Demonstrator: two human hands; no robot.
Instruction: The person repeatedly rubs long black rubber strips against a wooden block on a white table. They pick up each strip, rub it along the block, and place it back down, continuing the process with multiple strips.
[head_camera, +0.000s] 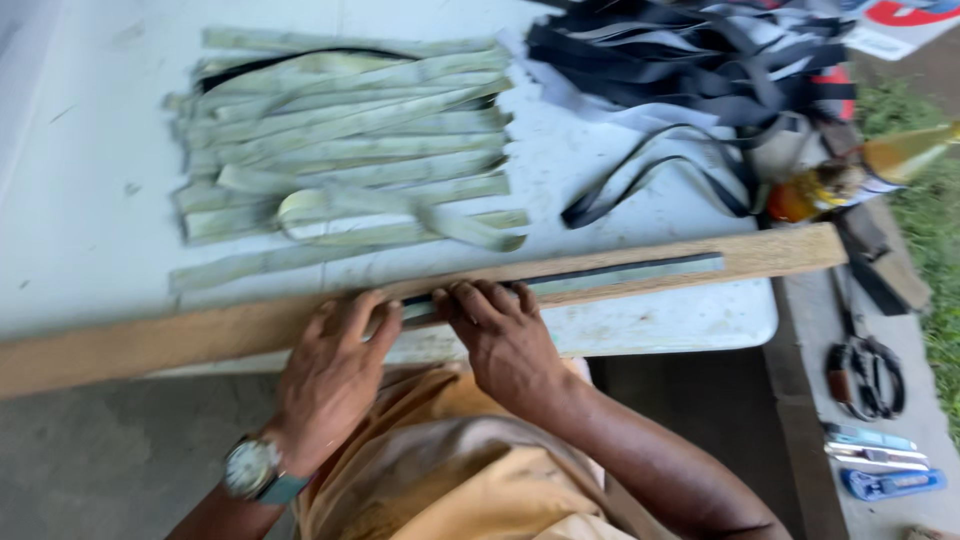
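Now your left hand (335, 360) and right hand (500, 335) press flat, fingers not closed, on the thin grey-green strip (600, 277) lying along the long wooden plank (780, 252) across the white bench (80, 220); it looks light and limp; hold near its end

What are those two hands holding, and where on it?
Both hands, left and right, press fingertips on the near end of a long grey-green strip lying flat along a wooden board. It is pinned down rather than lifted.
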